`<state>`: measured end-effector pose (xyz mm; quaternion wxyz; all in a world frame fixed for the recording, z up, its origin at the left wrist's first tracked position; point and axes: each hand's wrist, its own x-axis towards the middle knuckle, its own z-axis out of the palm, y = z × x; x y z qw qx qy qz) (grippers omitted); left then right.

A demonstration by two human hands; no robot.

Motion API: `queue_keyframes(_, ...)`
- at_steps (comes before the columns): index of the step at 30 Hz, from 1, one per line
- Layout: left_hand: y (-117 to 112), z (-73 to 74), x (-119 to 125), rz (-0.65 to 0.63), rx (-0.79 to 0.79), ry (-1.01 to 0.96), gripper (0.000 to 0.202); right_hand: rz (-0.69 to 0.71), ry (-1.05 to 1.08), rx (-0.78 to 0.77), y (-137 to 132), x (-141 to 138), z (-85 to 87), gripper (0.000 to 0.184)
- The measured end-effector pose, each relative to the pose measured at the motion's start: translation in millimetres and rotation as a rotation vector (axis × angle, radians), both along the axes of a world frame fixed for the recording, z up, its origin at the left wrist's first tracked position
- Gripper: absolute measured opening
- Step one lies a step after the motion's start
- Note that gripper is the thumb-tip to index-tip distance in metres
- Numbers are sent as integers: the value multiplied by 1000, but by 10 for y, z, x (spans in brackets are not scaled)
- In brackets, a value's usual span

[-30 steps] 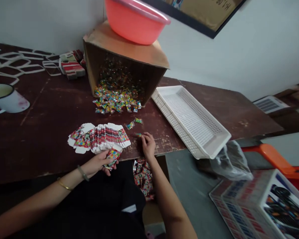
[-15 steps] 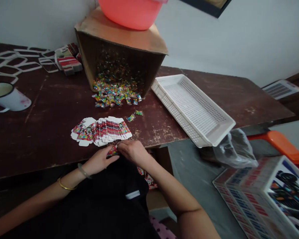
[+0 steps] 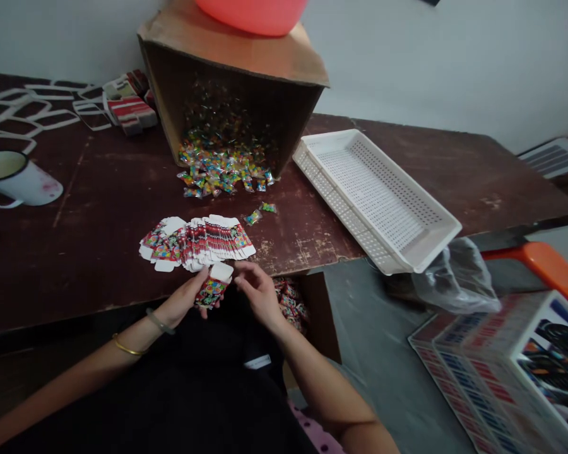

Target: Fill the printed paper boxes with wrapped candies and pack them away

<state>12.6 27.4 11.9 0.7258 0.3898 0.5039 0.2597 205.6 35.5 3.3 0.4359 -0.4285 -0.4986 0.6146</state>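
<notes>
Clock taken from the printed small carton (image 3: 212,290), 12 pointing away from the person across the table (image 3: 104,195). Carton is held at the near table edge, printed face up, white end flap (image 3: 222,272) standing out toward 1 o'clock; its inside cannot be seen. Left hand (image 3: 187,299), at 8, is closed around it, thumb along one side, fingertips showing underneath. Right hand (image 3: 260,293), at 3, is half open, fingers bent and thumb apart from forefinger, beside the flap; no object visible in it, and contact with the flap cannot be told. Fanned row of flattened cartons (image 3: 203,243) lies just beyond, at 11 to 12. Two loose wrapped candies (image 3: 253,217) sit at 1; the main candy heap (image 3: 224,167) spills at 12 from a cardboard box (image 3: 239,53) on its side. Judgement: step in hand is work at the carton's flap end. Next move seems to call for a steady, light left grip that does not crush the walls, and precise right fingertips around the flap.
</notes>
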Motion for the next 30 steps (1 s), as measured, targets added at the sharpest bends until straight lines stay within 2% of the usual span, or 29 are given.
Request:
queue_keyframes(1,9,-3,-1,15,-26,-9,62,-8,123,-166,-18,-21,-71,27)
queue_keyframes(3,32,-8,-3,15,-39,-7,53,93,305,-435,-26,-66,-176,31)
queue_keyframes(4,45,-10,-2,6,-27,5,49,144,335,-500,-15,-88,-200,30)
queue_keyframes(5,59,-13,0,-5,-4,22,44,167,317,-502,2,-108,-203,28)
queue_keyframes(7,86,-21,6,-14,40,69,38,140,155,-324,44,-136,-147,21)
queue_keyframes(10,115,-33,12,51,9,114,37,143,-156,125,95,-139,14,21)
queue_keyframes(12,114,-32,4,75,-18,71,38,188,-247,287,120,-120,106,24)
queue_keyframes(17,27,16,-57,-44,-30,-202,38,164,-305,296,179,-71,146,23)
queue_keyframes(22,-17,14,-98,-168,31,-92,43,174,-341,393,134,-33,12,24)
queue_keyframes(25,27,-12,-90,-261,79,-76,42,118,-335,338,89,2,-60,25)
queue_keyframes(27,60,-12,-74,-278,98,-84,42,88,-327,325,56,12,-86,25)
queue_keyframes(30,66,7,-22,-251,59,-136,40,100,-372,444,-28,10,-91,28)
